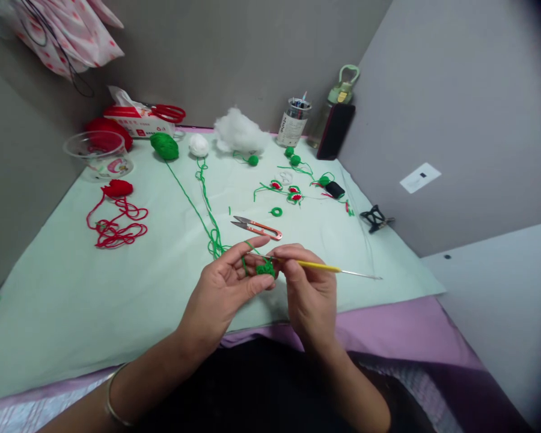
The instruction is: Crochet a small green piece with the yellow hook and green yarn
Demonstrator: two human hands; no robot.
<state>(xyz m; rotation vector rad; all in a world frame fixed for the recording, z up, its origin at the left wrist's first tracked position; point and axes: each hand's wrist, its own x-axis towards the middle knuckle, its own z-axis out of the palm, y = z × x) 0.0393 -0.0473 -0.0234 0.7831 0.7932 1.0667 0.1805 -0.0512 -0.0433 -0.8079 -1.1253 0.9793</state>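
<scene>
Between the thumb and fingers of my left hand [228, 279] is a small piece of green crochet [265, 269]. Green yarn loops over the raised index finger and trails to a loose tangle [215, 243] behind the hand. My right hand [313, 291] grips a crochet hook [318, 265] with a yellow handle and metal ends. One end of the hook points left at the crochet piece; whether it sits inside a stitch I cannot tell. Just beyond my fingers lie orange-handled thread snips [258, 228], and past them a small green crochet ring [276, 211].
At the back are a green yarn ball [165, 146], a white yarn ball [199, 145], white stuffing [238, 132], a pen holder [293, 123] and a phone [336, 132] against a bottle. Red yarn [119, 216] lies left, near a plastic tub [97, 155]. Small crochet pieces [294, 193] lie right of centre.
</scene>
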